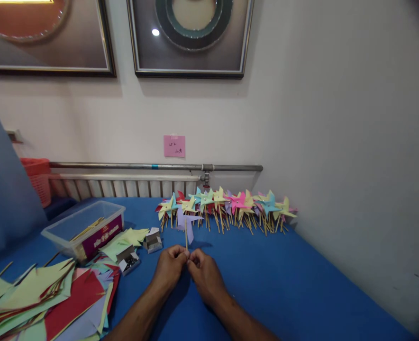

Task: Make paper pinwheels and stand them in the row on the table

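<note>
My left hand (pixel 170 266) and my right hand (pixel 203 271) meet over the blue table (pixel 302 289), fingers pinched together on the thin wooden stick of a lilac paper pinwheel (pixel 186 223). The pinwheel stands upright just above my fingertips. Behind it, a row of finished pinwheels (pixel 227 206) in yellow, blue, pink and red leans against the wall and radiator.
Left of my hands lie two small open boxes of pins (pixel 152 240) (pixel 128 260), a heap of coloured paper squares (pixel 49 298) with sticks among them, and a clear plastic tub (pixel 85 228) holding sticks. A red basket (pixel 39 177) sits at the far left. A pink note (pixel 174 146) hangs on the wall.
</note>
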Available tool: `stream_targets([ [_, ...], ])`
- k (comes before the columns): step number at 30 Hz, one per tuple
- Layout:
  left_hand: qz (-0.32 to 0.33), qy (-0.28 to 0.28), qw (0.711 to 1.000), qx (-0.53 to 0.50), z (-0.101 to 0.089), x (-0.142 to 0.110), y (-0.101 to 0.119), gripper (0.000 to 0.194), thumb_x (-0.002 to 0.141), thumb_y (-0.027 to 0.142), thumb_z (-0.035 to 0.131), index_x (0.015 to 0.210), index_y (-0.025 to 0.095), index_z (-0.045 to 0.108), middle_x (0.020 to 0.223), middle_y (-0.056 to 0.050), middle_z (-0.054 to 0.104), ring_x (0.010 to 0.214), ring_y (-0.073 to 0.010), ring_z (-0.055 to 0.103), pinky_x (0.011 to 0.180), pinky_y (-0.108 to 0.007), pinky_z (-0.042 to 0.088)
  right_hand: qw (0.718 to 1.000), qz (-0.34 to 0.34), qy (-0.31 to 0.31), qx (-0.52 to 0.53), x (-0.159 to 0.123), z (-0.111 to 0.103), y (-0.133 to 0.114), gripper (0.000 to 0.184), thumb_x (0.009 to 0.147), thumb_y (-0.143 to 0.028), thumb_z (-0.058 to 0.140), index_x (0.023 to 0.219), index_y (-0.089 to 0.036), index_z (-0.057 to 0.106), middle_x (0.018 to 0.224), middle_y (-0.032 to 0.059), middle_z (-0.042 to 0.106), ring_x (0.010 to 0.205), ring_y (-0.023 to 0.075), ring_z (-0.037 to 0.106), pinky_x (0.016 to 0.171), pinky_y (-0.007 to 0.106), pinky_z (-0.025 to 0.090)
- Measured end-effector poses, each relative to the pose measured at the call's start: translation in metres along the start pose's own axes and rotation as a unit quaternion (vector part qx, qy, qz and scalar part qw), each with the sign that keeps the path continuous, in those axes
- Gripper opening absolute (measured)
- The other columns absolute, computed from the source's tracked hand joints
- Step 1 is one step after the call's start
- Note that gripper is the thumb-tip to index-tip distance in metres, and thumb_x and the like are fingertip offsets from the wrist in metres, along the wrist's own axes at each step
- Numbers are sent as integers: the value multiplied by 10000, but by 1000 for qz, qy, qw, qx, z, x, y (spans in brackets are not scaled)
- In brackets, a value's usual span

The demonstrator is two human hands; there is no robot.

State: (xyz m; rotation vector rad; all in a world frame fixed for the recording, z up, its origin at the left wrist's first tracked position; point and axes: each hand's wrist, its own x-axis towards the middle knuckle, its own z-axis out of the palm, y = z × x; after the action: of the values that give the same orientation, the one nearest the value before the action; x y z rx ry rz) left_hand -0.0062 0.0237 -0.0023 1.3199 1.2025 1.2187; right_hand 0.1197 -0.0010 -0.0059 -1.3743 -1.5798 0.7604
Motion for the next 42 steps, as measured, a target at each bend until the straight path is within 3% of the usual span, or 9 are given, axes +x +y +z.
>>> stream_targets([
  [9, 10, -3, 1000, 27, 0, -2, 0, 316, 688, 458, 632, 632, 148, 646, 535, 26, 522, 516, -108, 408, 519, -237, 283, 998, -4, 13, -67, -6, -2, -4, 131, 852, -258, 564, 738, -212, 611, 689, -14, 659, 650, 145, 563, 591, 241, 317],
  [21, -12, -28, 999, 41, 6, -1, -6, 361, 645, 518, 681, 631, 160, 630, 478, 55, 467, 469, -97, 358, 497, -242, 236, 995, 28, 39, -90, -5, -13, 5, 140, 848, -244, 564, 734, -202, 633, 660, -8, 673, 613, 147, 568, 576, 242, 316],
  [32, 37, -27, 998, 46, 9, -4, -1, 177, 667, 307, 601, 619, 150, 667, 552, 7, 572, 547, -129, 454, 558, -255, 304, 996, 2, 25, -91, -13, -11, 3, 188, 892, -249, 485, 795, -206, 640, 717, 15, 703, 636, 165, 598, 584, 254, 354],
  [42, 44, -2, 996, 71, 10, -4, -4, 131, 707, 248, 612, 612, 169, 655, 584, 8, 624, 596, -147, 533, 586, -246, 333, 996, -12, 31, -83, -16, -11, -3, 156, 887, -264, 493, 816, -218, 623, 788, 41, 722, 717, 199, 647, 642, 273, 406],
])
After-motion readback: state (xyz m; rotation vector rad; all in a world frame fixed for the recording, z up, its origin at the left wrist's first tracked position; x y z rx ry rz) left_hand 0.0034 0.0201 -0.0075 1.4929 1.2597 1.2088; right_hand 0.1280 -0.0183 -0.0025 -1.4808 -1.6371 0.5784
